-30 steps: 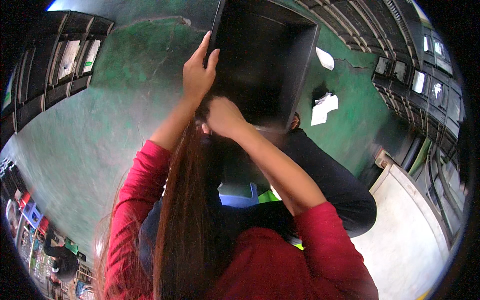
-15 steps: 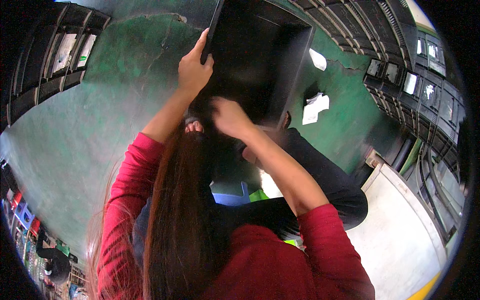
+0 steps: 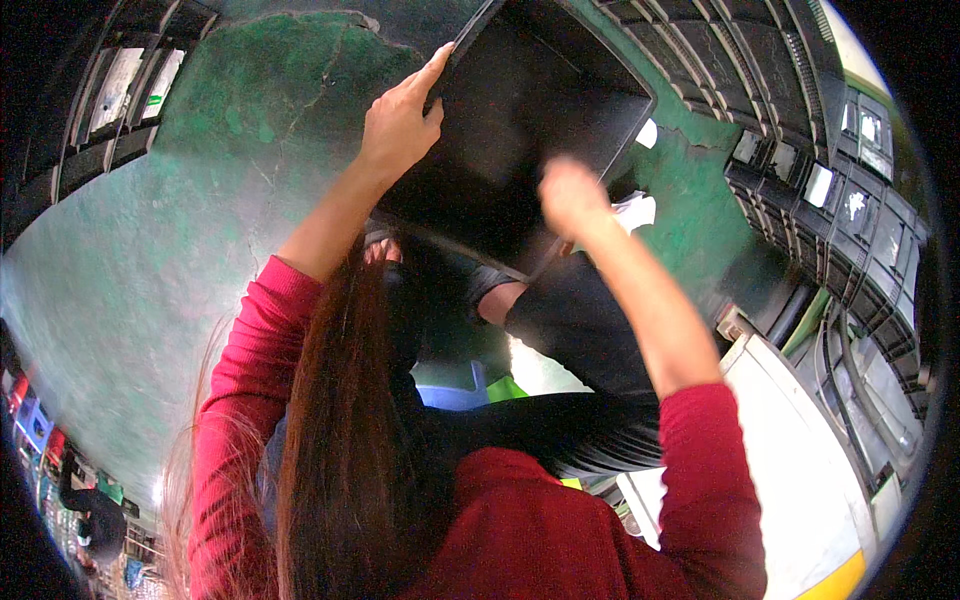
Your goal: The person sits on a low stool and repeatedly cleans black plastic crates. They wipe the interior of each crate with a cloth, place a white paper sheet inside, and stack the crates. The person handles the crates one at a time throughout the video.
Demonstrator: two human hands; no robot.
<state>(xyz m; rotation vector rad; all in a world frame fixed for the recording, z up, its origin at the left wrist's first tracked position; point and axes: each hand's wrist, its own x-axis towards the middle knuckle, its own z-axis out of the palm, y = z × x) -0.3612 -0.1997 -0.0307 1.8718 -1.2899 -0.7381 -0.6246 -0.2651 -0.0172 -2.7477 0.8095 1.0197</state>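
A black open-topped bin (image 3: 500, 140) tilts in front of me, its dark inside facing me. My left hand (image 3: 402, 122) grips its left rim, with the index finger stretched along the edge and the others wrapped round the wall. Over the bin's right side is my right hand (image 3: 575, 200), smeared by motion. Its fingers look curled, but whether they hold or touch anything does not show. The bin's lower edge lies just beyond my feet and knees.
Stacked black crates (image 3: 800, 180) line the right, and more crates (image 3: 110, 100) stand at the far left. White paper (image 3: 635, 212) lies on the green floor (image 3: 220, 210) beside the bin. A white panel (image 3: 790, 440) is at my right. Something blue (image 3: 452, 392) shows beneath my legs.
My right hand has swung from the bin's lower left to its right side. The bin has turned and shifted slightly right, with my left hand still on its rim.
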